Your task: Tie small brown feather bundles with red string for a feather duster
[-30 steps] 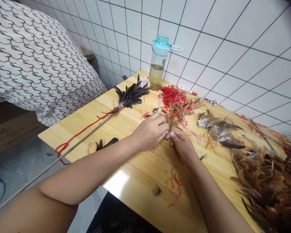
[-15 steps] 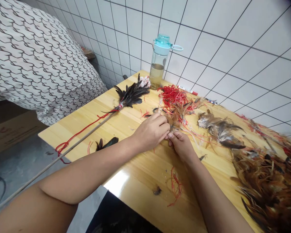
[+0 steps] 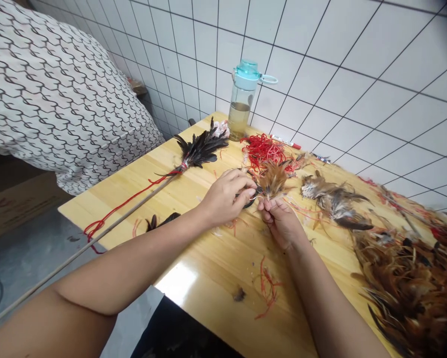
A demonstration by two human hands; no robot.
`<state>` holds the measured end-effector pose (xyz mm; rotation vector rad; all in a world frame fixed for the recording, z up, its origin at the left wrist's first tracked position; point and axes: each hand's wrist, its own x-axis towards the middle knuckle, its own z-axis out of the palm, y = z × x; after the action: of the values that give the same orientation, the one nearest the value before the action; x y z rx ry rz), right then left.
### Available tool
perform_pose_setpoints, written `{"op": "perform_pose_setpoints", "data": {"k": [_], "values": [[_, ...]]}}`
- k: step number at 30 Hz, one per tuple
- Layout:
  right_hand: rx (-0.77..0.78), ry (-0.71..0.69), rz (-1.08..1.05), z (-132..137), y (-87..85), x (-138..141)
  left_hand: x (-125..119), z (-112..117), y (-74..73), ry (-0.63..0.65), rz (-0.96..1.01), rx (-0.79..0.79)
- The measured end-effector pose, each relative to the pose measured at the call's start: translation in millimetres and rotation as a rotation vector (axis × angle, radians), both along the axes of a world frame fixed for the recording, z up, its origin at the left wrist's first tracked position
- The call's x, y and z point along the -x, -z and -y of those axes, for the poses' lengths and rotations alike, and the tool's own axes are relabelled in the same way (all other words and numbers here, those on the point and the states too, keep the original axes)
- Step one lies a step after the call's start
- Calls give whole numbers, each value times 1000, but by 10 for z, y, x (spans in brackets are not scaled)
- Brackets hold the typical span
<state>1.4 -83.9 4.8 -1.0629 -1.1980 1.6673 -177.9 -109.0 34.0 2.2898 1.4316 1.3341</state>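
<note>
My right hand (image 3: 281, 221) is closed in a pinch around the quill ends of a bunch of brown feathers (image 3: 274, 180), which fans out upward above the fingertips. Just to its left, my left hand (image 3: 229, 196) has thumb and fingers together on a dark feather (image 3: 250, 203), partly hidden by the fingers. The fingertips of both hands are close but apart. Left of them, a stick (image 3: 134, 205) lies across the table edge with black feathers (image 3: 203, 146) bound at its far end, and a red cord (image 3: 124, 205) trails from the binding.
Behind my hands lie a red string tangle (image 3: 266, 150) and a clear bottle (image 3: 242, 102) with a blue lid. A red-and-white marker (image 3: 286, 142) is near the tiled wall. Rightward on the wooden table (image 3: 216, 268) are loose feathers (image 3: 333, 201) and a big brown feather pile (image 3: 413, 283).
My hands have drawn slightly apart, the left shifting left. The brown feather bunch in my right hand now shows clearly, upright and fanned. The view has tilted slightly.
</note>
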Motion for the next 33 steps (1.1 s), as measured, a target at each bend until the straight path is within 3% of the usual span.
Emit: {"op": "perform_pose_setpoints", "data": {"k": [7, 15, 25, 29, 33], "values": [[-260, 88, 347, -50, 67, -32, -9, -13, 39, 97, -92, 100], [-382, 218, 595, -136, 173, -146, -5, -24, 132, 114, -254, 240], [-575, 191, 782, -74, 59, -124, -67, -11, 159, 98, -185, 246], [-811, 210, 1085, -4, -22, -102, -61, 3, 121, 116, -226, 229], [-954, 244, 1463, 71, -59, -77, -109, 75, 86, 110, -345, 119]]}}
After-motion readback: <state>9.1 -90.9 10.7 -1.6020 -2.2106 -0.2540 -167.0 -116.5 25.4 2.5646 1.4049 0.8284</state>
